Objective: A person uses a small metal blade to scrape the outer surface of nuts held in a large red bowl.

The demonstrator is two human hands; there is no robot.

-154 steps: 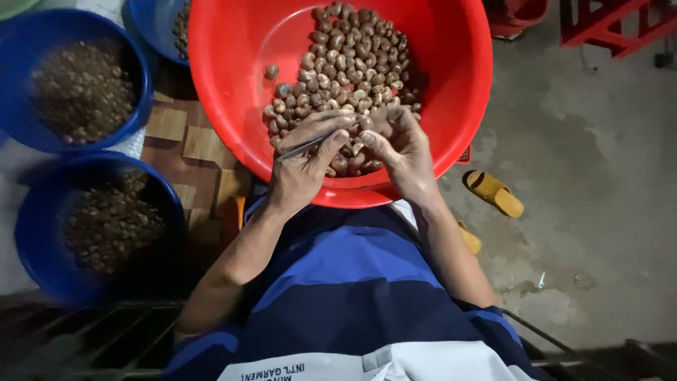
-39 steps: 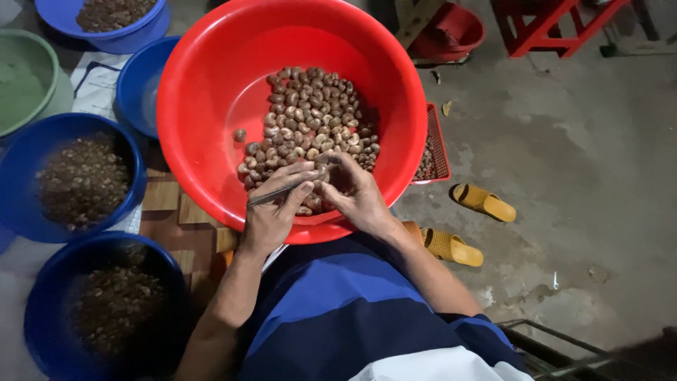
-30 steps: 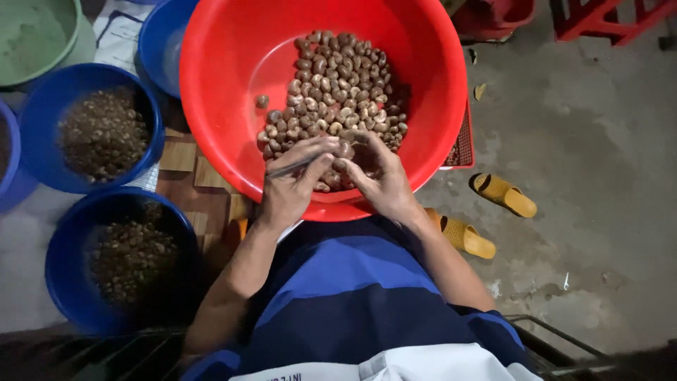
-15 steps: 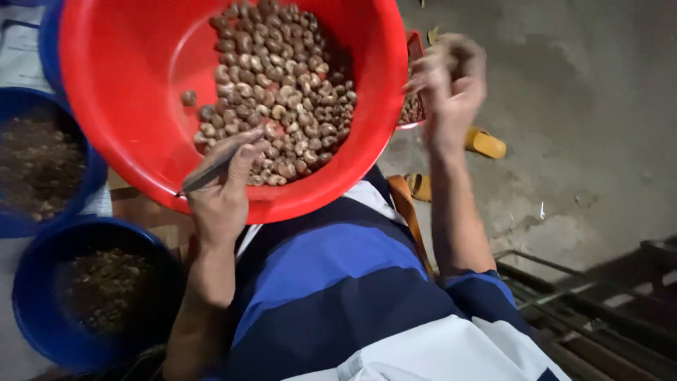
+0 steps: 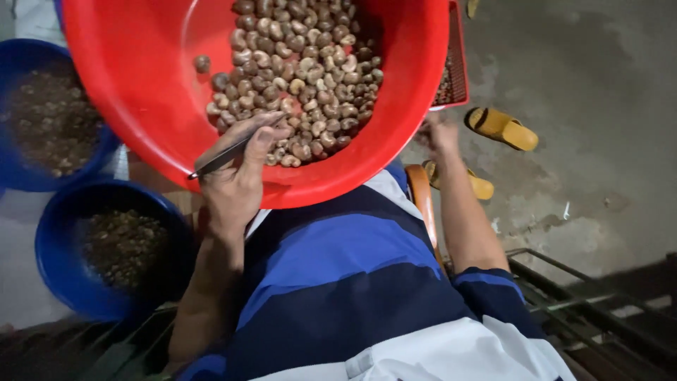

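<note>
Right now my left hand is closed around a thin metal pick, resting on the near rim of the red basin, with the nuts piled at its 1 o'clock. My right hand is outside the basin at 3 o'clock, by the red tray; blurred, can't tell its grip. Two blue tubs sit at 9 o'clock.

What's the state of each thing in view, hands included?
red basin: holds nuts
nuts: heaped in the basin
left hand: gripping thin metal tool
right hand: beside the basin, grip unclear
blue tubs: hold dark bits
yellow sandals: on floor
</note>
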